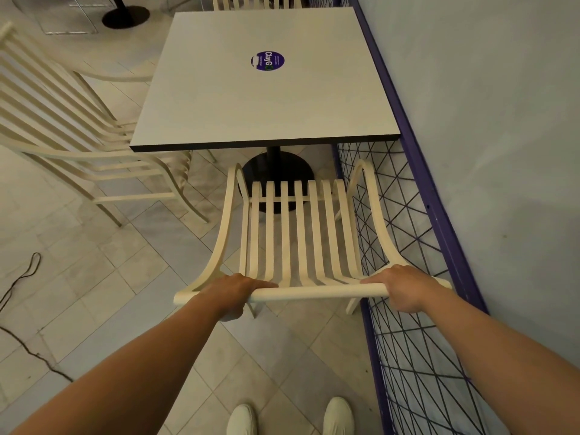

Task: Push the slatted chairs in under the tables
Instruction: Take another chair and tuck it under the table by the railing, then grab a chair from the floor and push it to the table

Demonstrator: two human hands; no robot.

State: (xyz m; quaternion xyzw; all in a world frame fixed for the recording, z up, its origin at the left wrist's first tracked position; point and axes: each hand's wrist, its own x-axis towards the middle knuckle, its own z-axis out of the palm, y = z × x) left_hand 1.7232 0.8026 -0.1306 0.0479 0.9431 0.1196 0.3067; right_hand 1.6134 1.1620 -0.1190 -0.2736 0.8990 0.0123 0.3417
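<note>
Both hands grip the top rail of a cream slatted chair at the centre of the frame: the left hand is curled around the rail near its left end, the right hand wrapped around it near the right end. The chair's seat front lies just short of the worktop, near its black pedestal base. A purple wire fence runs just beside the chair on the right. Another slatted chair stands at the left edge.
</note>
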